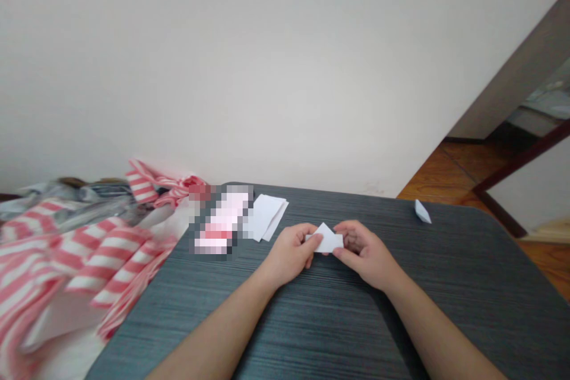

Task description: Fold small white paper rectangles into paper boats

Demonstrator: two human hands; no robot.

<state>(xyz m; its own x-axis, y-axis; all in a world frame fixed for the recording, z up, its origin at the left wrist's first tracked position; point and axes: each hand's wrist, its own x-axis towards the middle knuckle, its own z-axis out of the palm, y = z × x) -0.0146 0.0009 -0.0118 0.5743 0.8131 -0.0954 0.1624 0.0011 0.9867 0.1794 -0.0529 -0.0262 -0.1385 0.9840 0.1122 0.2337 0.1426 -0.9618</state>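
A small folded white paper [327,242], with a pointed top and a straight band along its lower edge, is held up over the dark table [285,320]. My left hand [291,249] pinches its left end, thumb on the near face. At the right end, my right hand [363,252] has its thumb at the lower corner and its fingers curled behind. The fingertips behind the paper are partly hidden. Left of my hands lie several flat white paper sheets [268,217], overlapping on the table.
A blurred-out, phone-like rectangle [227,219] lies left of the sheets. A folded white paper piece [422,212] rests near the far right edge. Red-and-white striped cloth [102,255] is heaped left of the table. Behind stands a pale wall [285,71].
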